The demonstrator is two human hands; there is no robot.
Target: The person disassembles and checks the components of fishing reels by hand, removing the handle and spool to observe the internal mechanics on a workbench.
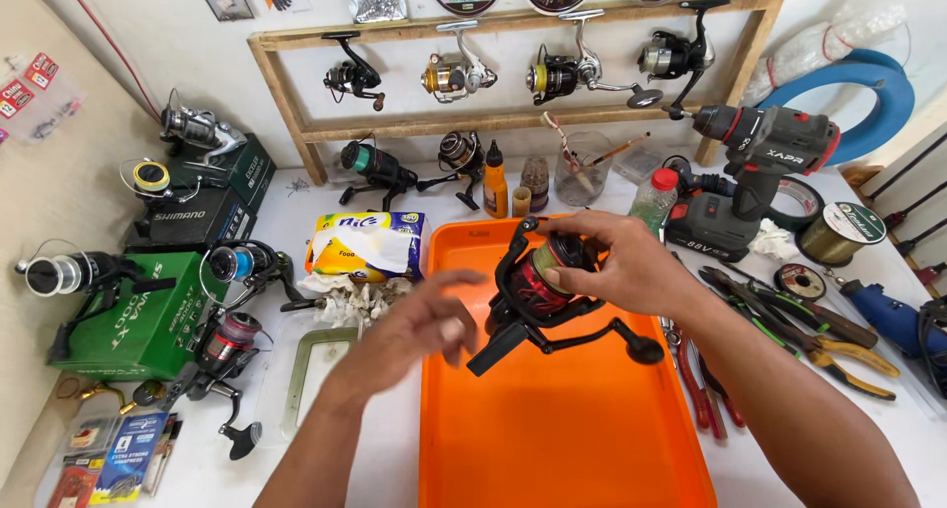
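Two hands worked above the orange plastic tray [552, 439]: right hand [631, 261] gripped the black-and-red spinning reel [538, 291] at centre; left hand [419, 326], fingers spread and blurred, hovered at eight o'clock — likely mid-inspection, crank handle next

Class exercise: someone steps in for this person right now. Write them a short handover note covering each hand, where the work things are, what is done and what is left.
Right hand: grips the spool end of the black and red fishing reel, held above the orange tray.
Left hand: open, blurred, beside the reel, not holding anything.
Reel handle points down toward the tray; the reel looks assembled.
Pliers lie right of the tray, a tissue pack to its left.
Nothing lies in the tray; no parts are off.
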